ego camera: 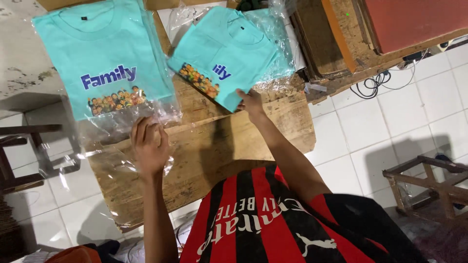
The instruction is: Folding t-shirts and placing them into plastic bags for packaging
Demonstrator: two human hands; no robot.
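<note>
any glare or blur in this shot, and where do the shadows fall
Head view: glare streaks on the clear plastic bag around the right folded shirt; left hand slightly motion-blurred; right hand sharper; a dark arm shadow crosses the wooden board; soft shadows on the white floor tiles.

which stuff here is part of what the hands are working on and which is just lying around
In hand:
- left hand on the clear plastic bag of the flat turquoise shirt
- right hand gripping the corner of the second bagged shirt
- wooden board under them

Lying about:
- stacked boards
- cables on the tiled floor
- wooden frame
- wooden stool
</note>
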